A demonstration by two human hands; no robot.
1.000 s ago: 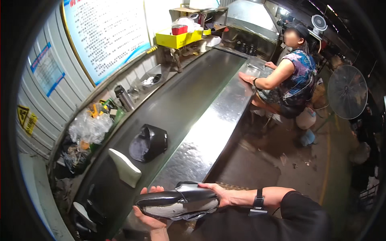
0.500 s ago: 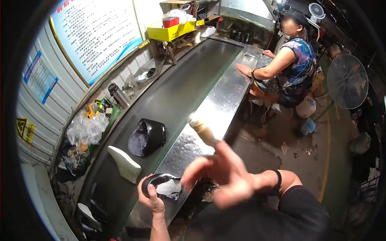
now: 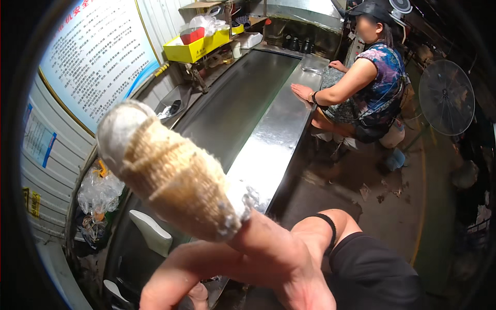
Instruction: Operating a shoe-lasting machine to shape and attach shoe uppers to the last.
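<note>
My right hand [image 3: 268,258] fills the lower middle, close up, its fingers stretched apart and holding nothing. One finger is wrapped in a tan, woven-looking bandage [image 3: 178,175] with a whitish tip and frayed end. Below it, my left hand [image 3: 199,295] shows only in part near the bench edge. Only a sliver of the black shoe upper with a pale lining, seen there in the earlier view, can be made out; my right hand covers the rest. A white shoe sole [image 3: 151,232] lies on the dark conveyor belt [image 3: 248,88], left of my hands, and another pale sole [image 3: 114,292] lies nearer.
A metal bench ledge [image 3: 274,139] runs beside the belt. At its far end sits another person [image 3: 361,88], one hand resting on the ledge. A yellow box [image 3: 199,47] stands on the left shelf, clear plastic bags [image 3: 101,194] hang nearer, and a standing fan [image 3: 447,97] is at right.
My right hand has risen toward the camera and left, its bandaged finger now covering the black shoe piece on the belt. The view has shifted, and my left hand is largely hidden.
</note>
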